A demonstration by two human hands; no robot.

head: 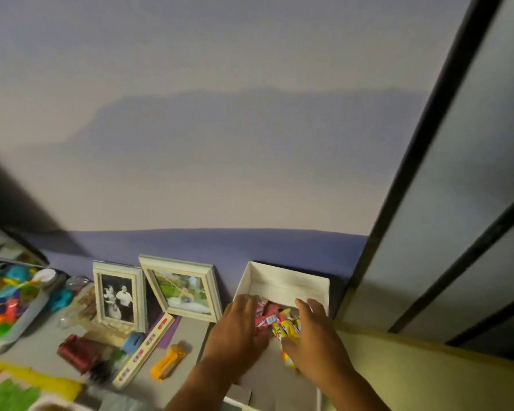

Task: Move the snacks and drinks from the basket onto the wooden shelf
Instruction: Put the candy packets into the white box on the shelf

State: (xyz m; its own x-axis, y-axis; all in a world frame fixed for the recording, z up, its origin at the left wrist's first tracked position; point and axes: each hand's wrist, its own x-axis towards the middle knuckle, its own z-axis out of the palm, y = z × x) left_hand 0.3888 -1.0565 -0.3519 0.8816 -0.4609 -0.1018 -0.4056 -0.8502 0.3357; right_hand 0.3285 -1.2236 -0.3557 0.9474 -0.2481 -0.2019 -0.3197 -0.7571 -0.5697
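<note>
Both hands are inside a white open box (282, 280) that sits against the purple wall (220, 244), near the black-framed panel (413, 203) on the right. Left hand (235, 330) is palm down with fingers spread and fairly straight, resting on the red and pink snack packets (266, 317) at the left of the pile, not curled round any of them. Right hand (312, 330) is also palm down with fingers loosely extended over the yellow snack packets (287, 329); whether the thumb underneath pinches one I cannot tell. The packets lie heaped in the box between the two hands, one yellow packet poking out below the right hand. Left of the box two white picture frames (122, 295) lean against the wall, the right one tilted. On the grey surface (190, 330) in front lie a long ruler-like strip (144, 350), an orange tool (166, 363), a dark red object (77, 353), blurred. Far left is a tray of colourful toys (6, 304).
</note>
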